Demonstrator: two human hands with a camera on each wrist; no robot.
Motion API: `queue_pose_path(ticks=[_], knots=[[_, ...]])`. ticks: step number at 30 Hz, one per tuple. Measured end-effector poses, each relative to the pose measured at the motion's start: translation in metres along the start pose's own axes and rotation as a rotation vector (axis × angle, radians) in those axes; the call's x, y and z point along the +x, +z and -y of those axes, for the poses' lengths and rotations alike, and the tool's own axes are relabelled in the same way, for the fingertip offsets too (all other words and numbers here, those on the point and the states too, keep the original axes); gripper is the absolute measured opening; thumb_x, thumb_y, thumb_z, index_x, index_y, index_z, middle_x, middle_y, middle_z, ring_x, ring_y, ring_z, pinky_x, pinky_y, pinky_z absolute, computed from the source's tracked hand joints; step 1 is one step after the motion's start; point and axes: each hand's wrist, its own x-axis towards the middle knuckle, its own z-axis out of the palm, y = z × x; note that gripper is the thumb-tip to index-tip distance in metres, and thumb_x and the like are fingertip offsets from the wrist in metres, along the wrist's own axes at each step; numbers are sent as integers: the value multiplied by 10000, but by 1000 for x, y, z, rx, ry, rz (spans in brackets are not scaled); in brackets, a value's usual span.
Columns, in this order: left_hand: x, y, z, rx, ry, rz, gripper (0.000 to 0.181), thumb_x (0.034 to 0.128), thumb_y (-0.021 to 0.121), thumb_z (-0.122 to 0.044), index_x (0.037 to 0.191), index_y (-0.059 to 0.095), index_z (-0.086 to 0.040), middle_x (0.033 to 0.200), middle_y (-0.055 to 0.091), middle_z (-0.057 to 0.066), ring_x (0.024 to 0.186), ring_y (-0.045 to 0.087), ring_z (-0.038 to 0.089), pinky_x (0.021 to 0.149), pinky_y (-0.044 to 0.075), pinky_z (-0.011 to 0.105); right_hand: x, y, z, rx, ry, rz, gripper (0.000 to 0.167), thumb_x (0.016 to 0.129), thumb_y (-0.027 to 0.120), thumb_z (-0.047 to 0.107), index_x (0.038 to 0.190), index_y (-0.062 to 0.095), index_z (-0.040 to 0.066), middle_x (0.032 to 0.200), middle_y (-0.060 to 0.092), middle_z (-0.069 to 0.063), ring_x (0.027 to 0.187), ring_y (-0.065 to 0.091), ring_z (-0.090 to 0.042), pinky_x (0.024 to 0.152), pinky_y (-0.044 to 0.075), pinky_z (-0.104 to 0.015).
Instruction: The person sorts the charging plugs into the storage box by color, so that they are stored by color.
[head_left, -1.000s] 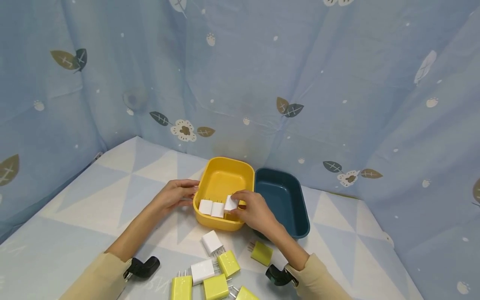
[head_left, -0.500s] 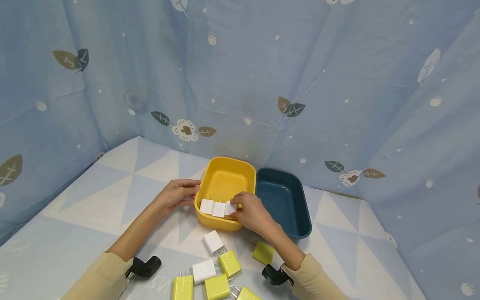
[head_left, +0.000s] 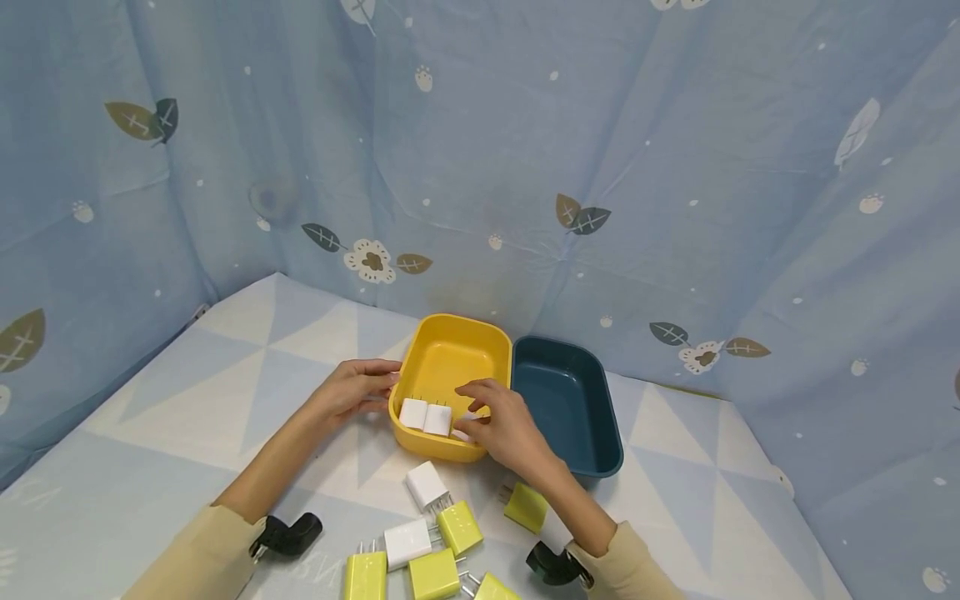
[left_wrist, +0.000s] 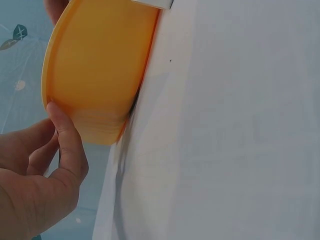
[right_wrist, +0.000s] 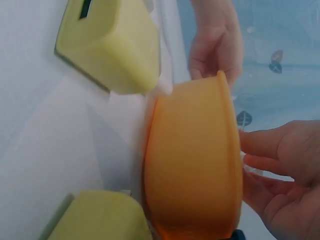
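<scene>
The left hand (head_left: 354,392) holds the left side of a yellow container (head_left: 450,450); in the left wrist view its fingertips are at the rim of the container (left_wrist: 95,60). Inside the container's near end, two white plug adapters (head_left: 413,413) (head_left: 437,419) stand side by side, prongs toward the far end. A third white adapter (head_left: 462,433) sits to their right, partly hidden by the right hand (head_left: 510,425). Over it, the right thumb and index finger are spread apart. In the right wrist view the right hand (right_wrist: 285,170) is beside the container's rim.
Against the yellow container's right side stands a dark blue container (head_left: 562,400). Nearer the person lie white adapters (head_left: 426,485) (head_left: 407,543) and several yellow-green ones (head_left: 527,507) (head_left: 459,527). A patterned blue curtain (head_left: 480,167) hangs behind.
The right hand has lowered the third white adapter beside the other two and let it go; its fingers have parted. The left hand has stayed on the yellow container.
</scene>
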Motion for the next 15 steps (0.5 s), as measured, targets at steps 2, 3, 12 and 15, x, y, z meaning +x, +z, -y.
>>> queue_pose_path(ticks=[2, 3, 12, 15], knots=[[0, 0, 0, 2, -1, 1, 460, 1006, 579, -96, 1400, 469, 114, 1082, 671, 153, 838, 647, 151, 727, 605, 274, -3, -1, 2, 28, -9, -15, 445, 879, 771, 132, 1299, 641, 66, 1283, 596, -66, 975, 614, -236, 751, 574, -212], [0, 0, 0, 2, -1, 2, 460, 1006, 580, -98, 1401, 469, 112, 1080, 671, 149, 839, 647, 151, 728, 604, 273, -4, -2, 4, 43, -14, -20, 468, 878, 774, 141, 1319, 629, 85, 1297, 584, -53, 976, 611, -233, 753, 570, -208], [-1, 0, -1, 12, -11, -2, 464, 1005, 579, -98, 1404, 467, 110, 1057, 671, 140, 828, 637, 148, 721, 603, 269, -20, -2, 15, 131, -90, 0, 580, 879, 774, 141, 1411, 546, 188, 1367, 502, 4, 955, 602, -179, 748, 573, -209], [0, 0, -1, 11, -10, 1, 464, 1005, 578, -98, 1405, 466, 110, 1060, 668, 146, 831, 637, 150, 722, 602, 267, -25, -1, 19, 145, -120, 34, 567, 875, 775, 120, 1394, 559, 190, 1339, 517, 14, 949, 606, -193, 736, 573, -203]])
